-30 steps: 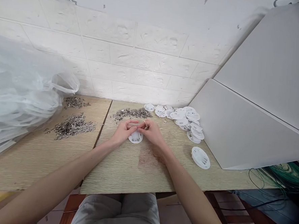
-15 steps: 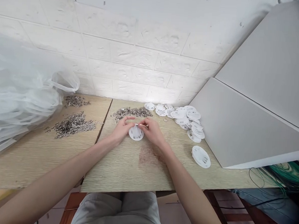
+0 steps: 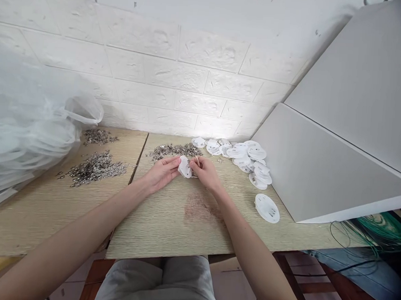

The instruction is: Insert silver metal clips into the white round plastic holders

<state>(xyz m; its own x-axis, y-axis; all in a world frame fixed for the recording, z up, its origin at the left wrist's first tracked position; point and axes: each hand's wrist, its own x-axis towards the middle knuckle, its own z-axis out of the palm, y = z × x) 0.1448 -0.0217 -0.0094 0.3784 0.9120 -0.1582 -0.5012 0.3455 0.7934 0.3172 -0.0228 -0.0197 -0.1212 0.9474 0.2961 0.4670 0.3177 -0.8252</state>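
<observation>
Between my hands a white disc (image 3: 185, 167) is held up off the table, tilted on edge. My left hand (image 3: 163, 173) pinches its left side between thumb and fingers. At its right side, my right hand (image 3: 204, 170) has thumb and fingertips closed against the disc; any small part between those fingers is too small to tell. Behind my hands lies a heap of small metal pieces (image 3: 176, 151). A single pile of white discs (image 3: 267, 208) rests to the right of my right forearm.
More white discs (image 3: 242, 155) are heaped at the back right, beside a grey panel (image 3: 335, 163). Two metal-part heaps (image 3: 97, 167) lie on the left tabletop near a large clear plastic bag (image 3: 28, 130). Green wire (image 3: 382, 229) sits at the far right.
The disc has turned from facing up to a steep tilt. My left hand has rolled palm upward with it, and both hands stay close together. The view has shifted slightly.
</observation>
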